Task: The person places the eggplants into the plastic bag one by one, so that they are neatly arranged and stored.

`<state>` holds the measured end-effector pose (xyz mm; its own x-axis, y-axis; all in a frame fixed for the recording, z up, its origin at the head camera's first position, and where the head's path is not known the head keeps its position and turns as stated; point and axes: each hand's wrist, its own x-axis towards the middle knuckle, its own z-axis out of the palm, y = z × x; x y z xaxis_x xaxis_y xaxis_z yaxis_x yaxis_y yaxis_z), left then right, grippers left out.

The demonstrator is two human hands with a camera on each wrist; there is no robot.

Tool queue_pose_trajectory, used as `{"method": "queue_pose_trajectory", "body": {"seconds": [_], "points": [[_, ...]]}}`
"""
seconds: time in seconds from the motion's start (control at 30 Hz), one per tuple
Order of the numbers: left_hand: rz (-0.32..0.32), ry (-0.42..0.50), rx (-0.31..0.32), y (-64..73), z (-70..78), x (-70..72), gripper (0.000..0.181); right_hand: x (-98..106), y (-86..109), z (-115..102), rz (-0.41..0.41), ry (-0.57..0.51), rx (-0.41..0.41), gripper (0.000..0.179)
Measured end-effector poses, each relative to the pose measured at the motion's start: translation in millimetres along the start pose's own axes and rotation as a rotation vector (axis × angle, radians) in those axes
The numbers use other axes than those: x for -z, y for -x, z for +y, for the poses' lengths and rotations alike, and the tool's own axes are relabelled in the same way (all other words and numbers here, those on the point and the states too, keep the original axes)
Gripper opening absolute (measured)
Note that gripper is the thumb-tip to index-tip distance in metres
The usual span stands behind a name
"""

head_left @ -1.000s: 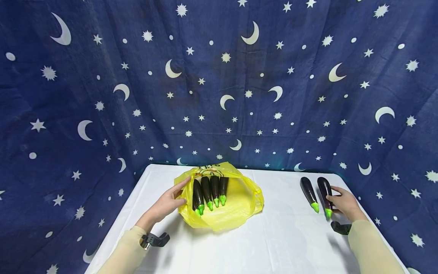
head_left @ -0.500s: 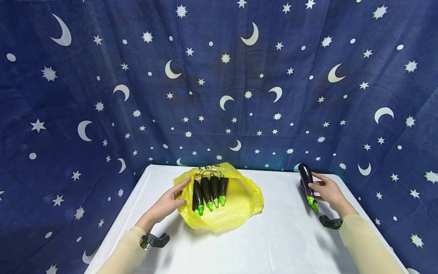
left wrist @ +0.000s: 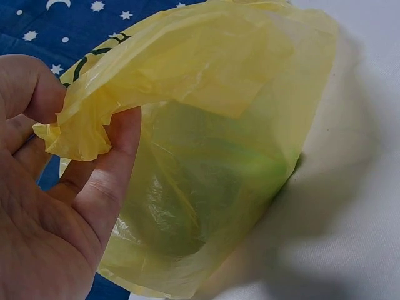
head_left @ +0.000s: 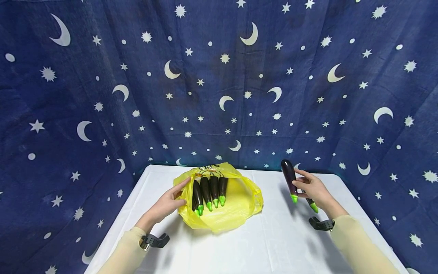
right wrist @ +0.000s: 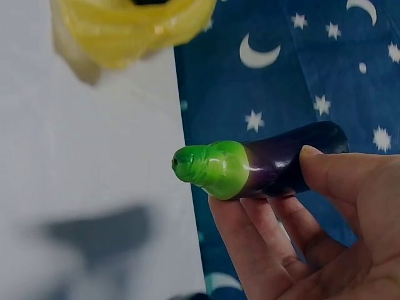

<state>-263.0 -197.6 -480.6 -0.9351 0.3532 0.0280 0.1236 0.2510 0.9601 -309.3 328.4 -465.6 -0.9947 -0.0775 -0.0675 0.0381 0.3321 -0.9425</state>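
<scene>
A yellow plastic bag (head_left: 236, 213) lies with its mouth open toward me, several dark eggplants (head_left: 205, 189) with green stems side by side in its left part. My left hand (head_left: 165, 205) pinches the left edge of the bag's mouth; in the left wrist view the bunched film (left wrist: 87, 125) sits between thumb and fingers. Held up over the right of the table, an eggplant (head_left: 289, 177) is gripped between the thumb and fingers of my right hand (head_left: 315, 190). Its green stem end (right wrist: 219, 170) points away from the palm in the right wrist view.
Another eggplant (head_left: 313, 206) lies on the white-covered table (head_left: 239, 251), mostly hidden behind my right hand. A dark blue cloth (head_left: 212, 95) with moons and stars hangs behind the table and along both sides.
My right hand has lifted the rightmost eggplant from the table and carried it left, over and past the other one. The left hand and the bag stay where they were.
</scene>
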Motion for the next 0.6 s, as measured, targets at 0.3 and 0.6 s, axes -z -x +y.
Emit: {"method": "queue_pose_trajectory", "body": {"seconds": [0.3, 0.6], "points": [[0.004, -0.001, 0.003, -0.1, 0.9, -0.2, 0.077, -31, 2.2, -13, -0.071, -0.073, 0.025, 0.066], [0.012, -0.012, 0.004, 0.8, 0.8, 0.1, 0.077, -62, 8.1, -25, -0.174, -0.103, 0.052, 0.063]]}}
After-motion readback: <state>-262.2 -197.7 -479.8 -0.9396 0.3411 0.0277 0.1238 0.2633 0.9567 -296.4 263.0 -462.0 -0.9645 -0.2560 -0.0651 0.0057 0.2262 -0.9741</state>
